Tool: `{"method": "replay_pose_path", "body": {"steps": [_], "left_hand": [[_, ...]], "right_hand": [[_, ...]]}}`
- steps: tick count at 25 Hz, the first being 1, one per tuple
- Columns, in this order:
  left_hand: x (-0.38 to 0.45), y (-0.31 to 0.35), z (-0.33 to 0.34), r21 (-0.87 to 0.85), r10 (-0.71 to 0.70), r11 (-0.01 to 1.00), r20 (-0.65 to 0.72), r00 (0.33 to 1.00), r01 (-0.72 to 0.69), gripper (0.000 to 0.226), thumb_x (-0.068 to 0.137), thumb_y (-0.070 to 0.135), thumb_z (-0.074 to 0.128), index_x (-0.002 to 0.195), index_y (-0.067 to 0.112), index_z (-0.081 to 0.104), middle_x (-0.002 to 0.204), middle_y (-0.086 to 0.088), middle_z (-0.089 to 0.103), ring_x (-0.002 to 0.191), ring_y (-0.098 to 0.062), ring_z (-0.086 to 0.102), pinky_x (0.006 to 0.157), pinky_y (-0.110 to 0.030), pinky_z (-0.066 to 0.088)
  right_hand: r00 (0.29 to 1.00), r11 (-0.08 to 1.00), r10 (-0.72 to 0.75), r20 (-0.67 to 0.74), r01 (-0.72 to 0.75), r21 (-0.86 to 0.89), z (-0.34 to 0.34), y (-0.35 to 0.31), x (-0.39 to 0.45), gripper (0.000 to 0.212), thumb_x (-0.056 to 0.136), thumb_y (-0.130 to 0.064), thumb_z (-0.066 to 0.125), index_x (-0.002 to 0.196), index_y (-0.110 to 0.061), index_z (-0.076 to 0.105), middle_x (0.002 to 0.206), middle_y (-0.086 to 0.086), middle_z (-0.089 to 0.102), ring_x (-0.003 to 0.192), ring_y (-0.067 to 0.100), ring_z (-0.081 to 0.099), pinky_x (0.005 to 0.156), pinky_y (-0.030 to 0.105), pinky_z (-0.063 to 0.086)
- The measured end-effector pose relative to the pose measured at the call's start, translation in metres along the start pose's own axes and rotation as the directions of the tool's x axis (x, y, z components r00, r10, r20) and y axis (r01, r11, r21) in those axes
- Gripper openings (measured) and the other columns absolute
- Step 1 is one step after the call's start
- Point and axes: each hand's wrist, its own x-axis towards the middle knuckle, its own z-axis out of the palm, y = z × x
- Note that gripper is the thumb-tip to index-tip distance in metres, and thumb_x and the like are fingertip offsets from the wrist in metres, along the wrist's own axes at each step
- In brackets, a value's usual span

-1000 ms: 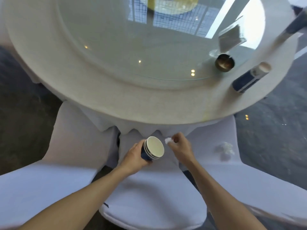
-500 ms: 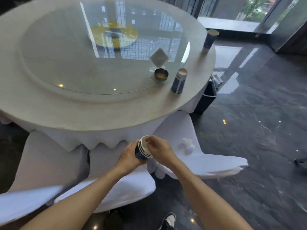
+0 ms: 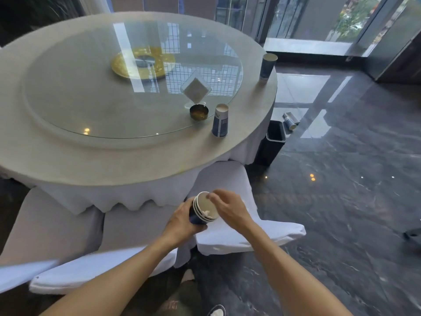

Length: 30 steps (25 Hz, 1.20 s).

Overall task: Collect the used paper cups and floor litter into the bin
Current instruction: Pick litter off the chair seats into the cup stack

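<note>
My left hand (image 3: pixel 182 226) grips a stack of blue paper cups (image 3: pixel 196 216), tilted with the mouth toward me. A white paper wad (image 3: pixel 206 212) lies inside the top cup. My right hand (image 3: pixel 230 209) hovers at the rim with loose fingers and nothing in them. Two more blue cups stand on the round table, one near (image 3: pixel 220 122) and one far (image 3: pixel 268 66). Other cups (image 3: pixel 289 120) lie on the floor beyond a black bin (image 3: pixel 275 143) that stands by the table's right side.
The table (image 3: pixel 114 160) carries a glass turntable, a napkin holder (image 3: pixel 197 90) and a gold ashtray (image 3: pixel 199 113). White-covered chairs (image 3: pixel 227 238) crowd the near edge below my hands. Dark glossy floor (image 3: pixel 341 201) spreads to the right, with a dark object (image 3: pixel 412 233) at the edge.
My right hand carried the white wad to the cup stack and let it go inside. My view swung right and up, bringing the bin and floor cups into sight.
</note>
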Motion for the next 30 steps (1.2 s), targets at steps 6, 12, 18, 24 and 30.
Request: {"method": "replay_pose_path", "body": {"steps": [6, 12, 18, 24, 30], "left_hand": [[0.074, 0.001, 0.021, -0.036, -0.046, 0.998, -0.034, 0.998, 0.045, 0.086, 0.063, 0.037, 0.093, 0.136, 0.032, 0.046, 0.121, 0.006, 0.050, 0.109, -0.018, 0.055, 0.085, -0.032, 0.046], [0.136, -0.015, 0.050, -0.111, -0.110, 0.988, -0.006, 0.994, 0.108, 0.074, 0.066, 0.030, 0.091, 0.126, 0.038, 0.048, 0.120, 0.012, 0.059, 0.114, -0.016, 0.057, 0.081, -0.026, 0.046], [0.163, -0.043, 0.082, -0.175, -0.203, 0.963, 0.024, 0.979, 0.204, 0.074, 0.068, 0.027, 0.092, 0.124, 0.048, 0.049, 0.118, 0.027, 0.063, 0.108, -0.004, 0.058, 0.075, -0.011, 0.040], [0.207, -0.080, 0.131, -0.163, -0.247, 0.953, 0.058, 0.967, 0.253, 0.080, 0.069, 0.019, 0.091, 0.134, 0.039, 0.050, 0.130, 0.013, 0.063, 0.120, -0.011, 0.059, 0.089, -0.015, 0.045], [0.232, -0.109, 0.172, -0.165, -0.282, 0.944, 0.041, 0.959, 0.285, 0.079, 0.068, 0.017, 0.089, 0.135, 0.032, 0.050, 0.131, 0.006, 0.063, 0.123, -0.017, 0.060, 0.103, -0.040, 0.051]], "right_hand": [[0.993, 0.967, 0.120, -0.016, -0.120, -0.223, -0.045, 0.048, 0.064, 0.054, 0.100, -0.046, 0.061, 0.150, -0.028, 0.054, 0.165, 0.005, 0.042, 0.153, 0.023, 0.035, 0.122, 0.047, 0.034], [0.916, 0.776, 0.393, 0.086, -0.280, -0.565, -0.062, 0.134, 0.124, 0.086, 0.093, -0.047, 0.065, 0.165, -0.043, 0.017, 0.177, 0.007, -0.008, 0.162, 0.037, -0.007, 0.126, 0.062, 0.011], [0.838, 0.679, 0.508, 0.197, -0.249, -0.691, -0.044, 0.233, 0.175, 0.095, 0.090, -0.044, 0.069, 0.164, -0.045, 0.009, 0.175, 0.008, -0.018, 0.160, 0.041, -0.015, 0.123, 0.070, 0.007], [0.809, 0.655, 0.498, 0.312, -0.115, -0.747, -0.006, 0.335, 0.219, 0.094, 0.093, -0.033, 0.070, 0.165, -0.042, 0.009, 0.175, 0.011, -0.015, 0.159, 0.047, -0.004, 0.121, 0.071, 0.015], [0.763, 0.636, 0.534, 0.365, -0.078, -0.768, 0.043, 0.408, 0.231, 0.093, 0.095, -0.012, 0.062, 0.165, -0.040, 0.006, 0.174, 0.008, -0.019, 0.157, 0.051, -0.005, 0.118, 0.069, 0.024]]}}
